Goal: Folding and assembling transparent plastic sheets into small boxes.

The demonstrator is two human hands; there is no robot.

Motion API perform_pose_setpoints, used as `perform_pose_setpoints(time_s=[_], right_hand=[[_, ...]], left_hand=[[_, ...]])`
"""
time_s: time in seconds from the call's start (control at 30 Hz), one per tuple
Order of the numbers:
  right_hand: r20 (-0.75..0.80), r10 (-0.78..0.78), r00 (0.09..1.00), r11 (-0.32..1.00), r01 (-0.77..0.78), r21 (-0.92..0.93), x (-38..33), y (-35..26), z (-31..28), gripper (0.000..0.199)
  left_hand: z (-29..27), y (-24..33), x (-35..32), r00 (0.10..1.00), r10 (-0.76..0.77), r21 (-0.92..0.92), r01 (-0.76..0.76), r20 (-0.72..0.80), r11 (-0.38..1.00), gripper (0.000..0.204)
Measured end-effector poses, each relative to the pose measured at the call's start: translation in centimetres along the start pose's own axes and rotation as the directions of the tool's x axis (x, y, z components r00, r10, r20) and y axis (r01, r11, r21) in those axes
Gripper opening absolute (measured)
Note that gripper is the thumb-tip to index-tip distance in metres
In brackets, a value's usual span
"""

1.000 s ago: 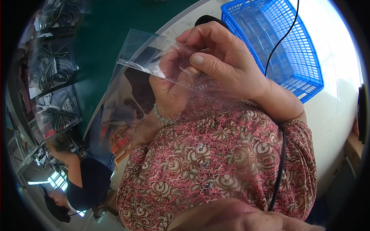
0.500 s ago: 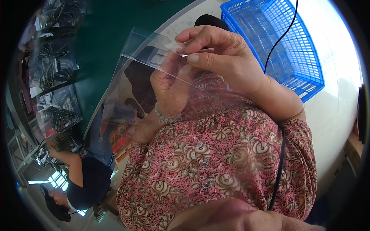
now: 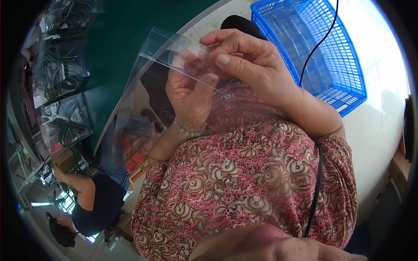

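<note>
1. The left hand (image 3: 191,93) is raised close to the chest, palm toward the camera. Its fingers (image 3: 208,81) are bent and closed on a clear plastic bag (image 3: 163,54), with the thumb pressed against the film from the near side.
2. The right hand (image 3: 248,61) sits just beside and above the left. Its fingers (image 3: 224,58) are curled shut, pinching the top edge of the same bag between thumb and forefinger.
3. The clear plastic bag is held up in the air between both hands, above the desk edge and in front of the chest. It is thin, glossy and flat, with a straight upper edge and sharp corners. The lower part hangs down to the left and shows reflections; what it holds, if anything, cannot be told.
4. A beaded bracelet (image 3: 189,132) of small pale round beads circles the left wrist.
5. A blue plastic basket (image 3: 344,78) with a lattice wall stands on the white desk (image 3: 383,126), to the right of the hands and apart from them.
6. A thin black cable (image 3: 320,43) runs across the basket and down past the right forearm.
7. A dark rounded object (image 3: 237,24) lies behind the right hand, partly hidden.
8. The sleeves are of a pink floral fabric (image 3: 244,174) with clear buttons.
9. Another person in a dark top (image 3: 93,204) is seen at lower left, well apart.
</note>
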State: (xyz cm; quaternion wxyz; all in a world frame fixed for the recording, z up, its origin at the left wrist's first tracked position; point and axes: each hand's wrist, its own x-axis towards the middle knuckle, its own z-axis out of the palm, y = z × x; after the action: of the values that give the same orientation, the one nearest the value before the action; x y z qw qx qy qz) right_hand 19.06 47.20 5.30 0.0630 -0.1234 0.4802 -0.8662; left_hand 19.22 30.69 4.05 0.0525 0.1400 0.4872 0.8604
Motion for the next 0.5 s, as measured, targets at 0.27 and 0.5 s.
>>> perform_pose_setpoints(time_s=[0.27, 0.5], right_hand=[[0.006, 0.094, 0.996, 0.995, -0.094, -0.028, -0.1, -0.7, -0.6, 0.024], [-0.039, 0.019, 0.999, 0.985, -0.026, -0.173, 0.1, -0.3, -1.3, 0.026]], left_hand=[[0.0, 0.4, 0.0, 0.997, -0.069, 0.123, 0.073, -0.037, 0.990, 0.020], [-0.4, 0.9, 0.3, 0.966, -0.153, -0.085, 0.174, 0.210, 0.981, 0.013]])
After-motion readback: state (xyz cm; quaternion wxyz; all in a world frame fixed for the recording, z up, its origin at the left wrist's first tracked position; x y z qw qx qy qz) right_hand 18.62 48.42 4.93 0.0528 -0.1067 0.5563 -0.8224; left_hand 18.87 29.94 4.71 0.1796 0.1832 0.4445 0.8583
